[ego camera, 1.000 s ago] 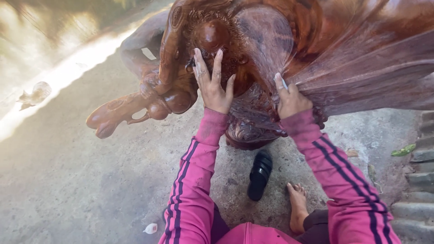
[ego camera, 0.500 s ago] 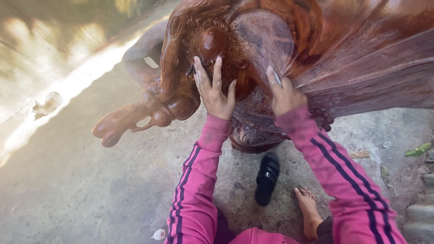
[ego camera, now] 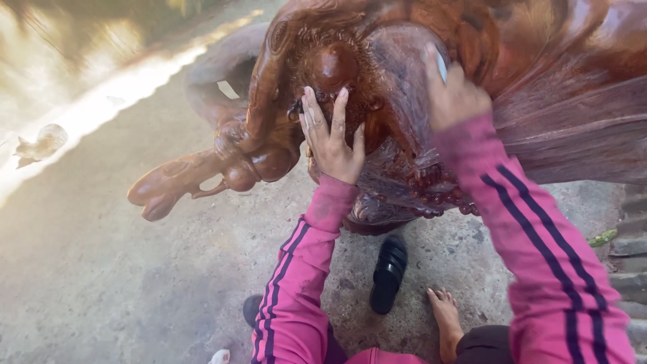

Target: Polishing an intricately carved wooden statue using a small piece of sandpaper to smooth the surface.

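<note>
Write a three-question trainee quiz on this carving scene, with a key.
1. True or false: the left hand lies flat, fingers spread, on the wooden carving.
2. What lies on the concrete ground below the carving? A) a hammer B) a black sandal C) a bucket
3. What does the right hand press against the carving?

Key
1. True.
2. B: the black sandal lies beside a bare foot.
3. A small pale object, mostly hidden under the fingers; what it is cannot be told.
</note>
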